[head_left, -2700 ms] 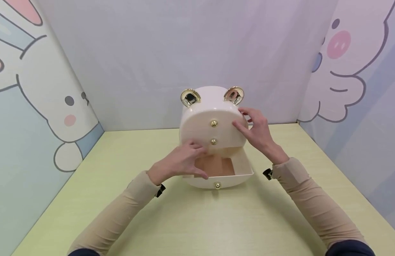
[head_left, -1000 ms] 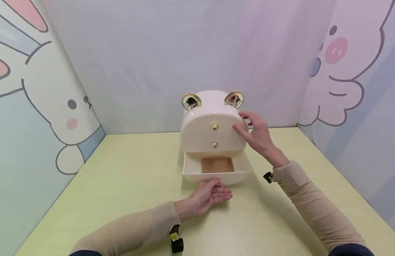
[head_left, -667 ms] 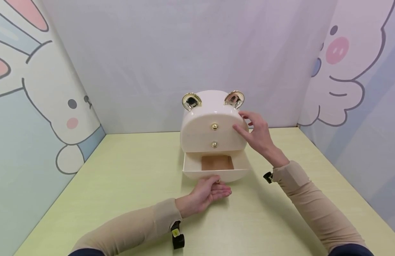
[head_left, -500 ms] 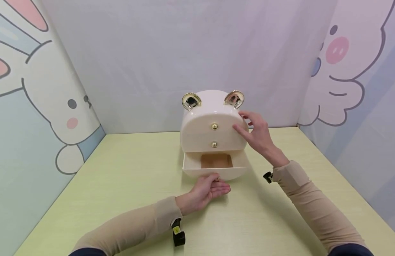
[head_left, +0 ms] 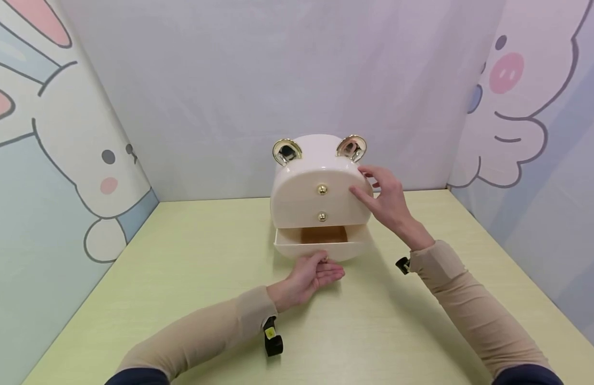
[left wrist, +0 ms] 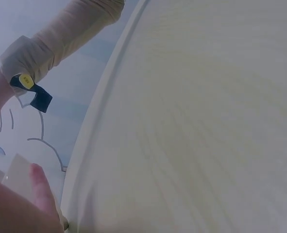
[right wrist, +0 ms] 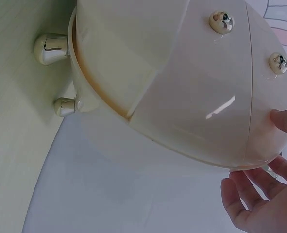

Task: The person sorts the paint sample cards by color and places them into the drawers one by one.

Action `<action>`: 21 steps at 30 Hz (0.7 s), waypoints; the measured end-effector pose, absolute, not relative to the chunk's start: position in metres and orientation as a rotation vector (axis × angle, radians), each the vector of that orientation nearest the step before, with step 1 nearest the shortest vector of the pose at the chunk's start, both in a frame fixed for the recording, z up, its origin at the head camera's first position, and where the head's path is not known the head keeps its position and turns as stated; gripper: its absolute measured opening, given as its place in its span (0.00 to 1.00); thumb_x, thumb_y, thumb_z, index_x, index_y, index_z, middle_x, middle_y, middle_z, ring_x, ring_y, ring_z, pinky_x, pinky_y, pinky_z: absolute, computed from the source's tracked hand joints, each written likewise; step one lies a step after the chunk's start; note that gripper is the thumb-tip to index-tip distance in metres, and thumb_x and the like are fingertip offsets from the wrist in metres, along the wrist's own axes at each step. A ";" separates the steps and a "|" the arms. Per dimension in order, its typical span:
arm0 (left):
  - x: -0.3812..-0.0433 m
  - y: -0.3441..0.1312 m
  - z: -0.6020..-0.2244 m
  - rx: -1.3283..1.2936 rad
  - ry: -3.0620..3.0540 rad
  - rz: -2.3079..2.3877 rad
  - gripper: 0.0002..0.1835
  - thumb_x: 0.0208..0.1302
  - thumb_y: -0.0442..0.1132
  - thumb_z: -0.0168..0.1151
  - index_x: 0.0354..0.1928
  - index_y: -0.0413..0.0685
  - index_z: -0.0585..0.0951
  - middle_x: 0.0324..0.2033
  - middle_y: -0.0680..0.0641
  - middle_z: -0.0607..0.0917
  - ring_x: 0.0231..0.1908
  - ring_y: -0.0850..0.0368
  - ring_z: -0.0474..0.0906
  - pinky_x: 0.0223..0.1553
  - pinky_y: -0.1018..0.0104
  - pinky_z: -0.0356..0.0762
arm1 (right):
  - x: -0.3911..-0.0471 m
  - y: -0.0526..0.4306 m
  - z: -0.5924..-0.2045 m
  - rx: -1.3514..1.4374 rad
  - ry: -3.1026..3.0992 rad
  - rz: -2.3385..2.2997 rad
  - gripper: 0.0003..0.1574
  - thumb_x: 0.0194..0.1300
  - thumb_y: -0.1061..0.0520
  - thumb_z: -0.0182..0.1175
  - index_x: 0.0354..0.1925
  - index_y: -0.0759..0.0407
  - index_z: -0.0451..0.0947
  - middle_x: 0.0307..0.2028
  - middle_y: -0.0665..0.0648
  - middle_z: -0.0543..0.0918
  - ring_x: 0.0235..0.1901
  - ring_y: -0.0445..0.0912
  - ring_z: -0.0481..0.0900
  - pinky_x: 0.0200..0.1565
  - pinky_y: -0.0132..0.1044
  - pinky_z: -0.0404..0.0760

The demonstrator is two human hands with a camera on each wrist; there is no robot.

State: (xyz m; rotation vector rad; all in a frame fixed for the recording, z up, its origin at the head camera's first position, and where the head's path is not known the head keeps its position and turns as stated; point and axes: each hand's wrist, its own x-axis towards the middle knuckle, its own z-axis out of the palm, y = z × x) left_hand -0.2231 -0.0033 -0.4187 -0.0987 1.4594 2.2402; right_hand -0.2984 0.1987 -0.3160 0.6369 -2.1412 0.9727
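A white rounded drawer box (head_left: 297, 198) with gold ears stands on the table. Its bottom drawer (head_left: 289, 251) is partly pulled out, while the two drawers above sit flush. Inside it lies something flat, brown and rectangular (head_left: 324, 235), of unclear kind. At the drawer's front my left hand (head_left: 303, 279) pinches the gold knob (head_left: 325, 260) between thumb and forefinger, the other fingers stretched out beneath. My right hand (head_left: 390, 200) grips the box's upper right edge, thumb on the front and fingers round the side, as the right wrist view also shows.
The pale yellow-green table (head_left: 210, 246) spreads round the box. A light curtain-like wall (head_left: 210, 96) stands behind, with cartoon-printed panels (head_left: 75, 160) at both sides. Gold feet (right wrist: 51, 48) hold the box off the table in the right wrist view.
My left hand has moved from above the drawer down to its knob. Since then the drawer has slid part of the way inward with that hand. My right hand keeps its place.
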 end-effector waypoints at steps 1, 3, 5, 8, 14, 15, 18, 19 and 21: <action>-0.225 -0.003 -0.419 -0.102 1.458 2.246 0.20 0.73 0.39 0.47 0.51 0.24 0.73 0.40 0.32 0.86 0.39 0.48 0.86 0.50 0.58 0.83 | -0.298 0.199 -0.316 0.637 -2.142 0.972 0.29 0.56 0.59 0.70 0.55 0.64 0.76 0.50 0.65 0.81 0.50 0.56 0.77 0.41 0.48 0.81; -0.229 -0.003 -0.419 -0.104 1.455 2.253 0.20 0.73 0.39 0.48 0.52 0.24 0.72 0.40 0.32 0.86 0.39 0.48 0.86 0.50 0.57 0.83 | -0.298 0.198 -0.316 0.637 -2.144 0.972 0.29 0.56 0.59 0.70 0.55 0.64 0.76 0.50 0.65 0.81 0.50 0.56 0.77 0.41 0.47 0.80; -0.232 -0.002 -0.420 -0.109 1.450 2.256 0.20 0.73 0.39 0.48 0.52 0.24 0.72 0.40 0.32 0.86 0.40 0.47 0.86 0.50 0.57 0.83 | -0.298 0.198 -0.316 0.637 -2.144 0.973 0.29 0.56 0.59 0.70 0.55 0.64 0.76 0.50 0.65 0.81 0.50 0.56 0.77 0.41 0.47 0.80; -0.235 -0.002 -0.421 -0.103 1.453 2.261 0.20 0.73 0.39 0.48 0.51 0.23 0.72 0.41 0.31 0.86 0.40 0.47 0.86 0.50 0.57 0.83 | -0.299 0.198 -0.316 0.635 -2.147 0.975 0.29 0.56 0.59 0.70 0.55 0.63 0.76 0.50 0.65 0.81 0.50 0.56 0.77 0.42 0.47 0.81; -0.241 0.000 -0.421 -0.109 1.455 2.264 0.20 0.73 0.39 0.48 0.52 0.23 0.72 0.46 0.27 0.82 0.42 0.46 0.86 0.51 0.57 0.82 | -0.299 0.198 -0.316 0.633 -2.151 0.973 0.29 0.56 0.59 0.70 0.55 0.64 0.76 0.50 0.65 0.81 0.50 0.57 0.77 0.42 0.49 0.81; -0.243 0.000 -0.421 -0.111 1.456 2.265 0.21 0.73 0.40 0.48 0.52 0.23 0.72 0.47 0.27 0.82 0.42 0.45 0.86 0.52 0.57 0.82 | -0.299 0.198 -0.316 0.632 -2.151 0.974 0.29 0.56 0.59 0.70 0.55 0.64 0.76 0.50 0.65 0.81 0.50 0.57 0.77 0.42 0.49 0.81; -0.246 0.000 -0.420 -0.111 1.459 2.273 0.21 0.73 0.40 0.48 0.53 0.23 0.72 0.47 0.27 0.82 0.43 0.44 0.86 0.52 0.57 0.82 | -0.299 0.198 -0.316 0.631 -2.148 0.977 0.29 0.56 0.58 0.70 0.55 0.64 0.76 0.50 0.65 0.81 0.51 0.56 0.77 0.42 0.48 0.81; -0.248 0.000 -0.420 -0.113 1.457 2.277 0.21 0.73 0.40 0.48 0.53 0.23 0.72 0.47 0.27 0.82 0.43 0.44 0.86 0.52 0.57 0.82 | -0.299 0.198 -0.316 0.630 -2.147 0.976 0.29 0.56 0.58 0.70 0.55 0.64 0.76 0.50 0.65 0.81 0.51 0.56 0.77 0.42 0.48 0.81; -0.251 0.001 -0.421 -0.120 1.451 2.282 0.21 0.73 0.40 0.49 0.53 0.23 0.72 0.45 0.28 0.83 0.42 0.44 0.86 0.51 0.57 0.82 | -0.298 0.199 -0.316 0.630 -2.144 0.977 0.29 0.56 0.59 0.70 0.56 0.64 0.76 0.50 0.65 0.81 0.50 0.56 0.77 0.42 0.50 0.81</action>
